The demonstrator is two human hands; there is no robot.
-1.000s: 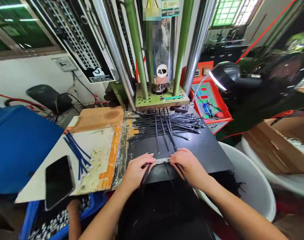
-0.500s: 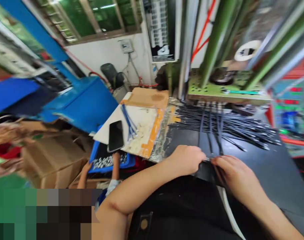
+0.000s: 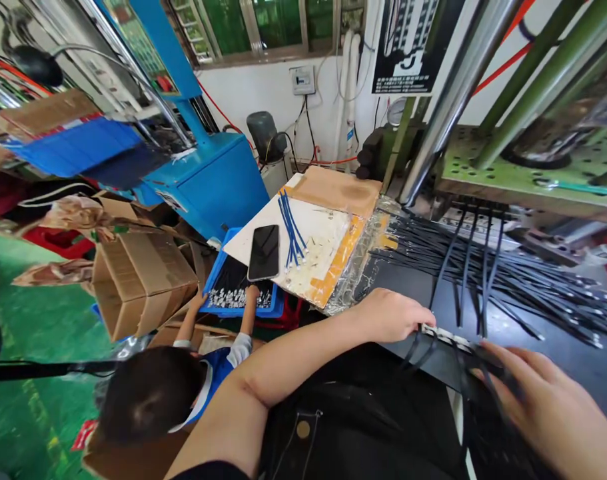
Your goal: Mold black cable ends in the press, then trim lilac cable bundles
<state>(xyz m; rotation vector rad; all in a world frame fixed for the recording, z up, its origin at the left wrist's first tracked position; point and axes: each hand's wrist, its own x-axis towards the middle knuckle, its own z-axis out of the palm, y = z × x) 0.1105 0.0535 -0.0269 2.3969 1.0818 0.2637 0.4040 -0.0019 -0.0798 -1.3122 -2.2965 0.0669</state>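
Note:
My left hand [image 3: 396,317] pinches the left end of a narrow pale strip [image 3: 446,337] at the near edge of the dark worktop. Several black cables cross this strip and hang down toward my lap. At its right end is my right hand [image 3: 548,390], its thumb and fingers closed around dark, blurred lengths that look like black cables [image 3: 463,383]. Beyond my hands, a few separate black cables [image 3: 463,267] run from under the green press to the worktop. A large pile of black cables [image 3: 543,280] with pale metallic ends lies behind and to the right.
A phone [image 3: 264,252] and several blue cables [image 3: 292,230] lie on a white board [image 3: 323,233]. Below it, another person's hands reach to a blue tray [image 3: 218,267] of small pale pieces. The green press plate [image 3: 463,167] overhangs the worktop; cardboard boxes [image 3: 143,280] stand left.
The view has swung left, bringing the other person's head into sight. My right hand has drawn away from my left, rightward and nearer, uncovering the pale strip between them.

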